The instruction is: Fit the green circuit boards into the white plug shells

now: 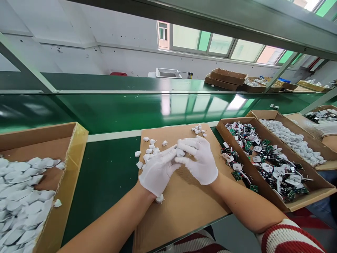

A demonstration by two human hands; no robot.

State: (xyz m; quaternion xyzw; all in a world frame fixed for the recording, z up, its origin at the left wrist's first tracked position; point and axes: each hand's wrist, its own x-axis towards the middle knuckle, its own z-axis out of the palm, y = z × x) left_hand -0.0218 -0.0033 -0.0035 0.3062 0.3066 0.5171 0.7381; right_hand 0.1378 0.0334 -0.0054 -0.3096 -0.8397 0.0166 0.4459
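Note:
A small white rounded piece (180,153) is pinched between the fingertips of both hands, above a brown cardboard sheet (189,207). My left hand (160,171), in a white glove, comes at it from the left with fingers stretched toward it. From the right, my right hand (198,159), gloved too, grips it between thumb and fingers. The fingers partly cover the piece, so its exact kind does not show. Several similar small white pieces (149,151) lie beside my left hand, and another white piece (159,199) sits by its wrist.
On the left stands a cardboard box (76,151) of flat white pieces. To the right, an open box (239,158) holds green circuit boards with wires and white parts; a farther box (263,114) holds white pieces. A co-worker's gloved arm (305,126) shows at far right. A metal shelf beam crosses overhead.

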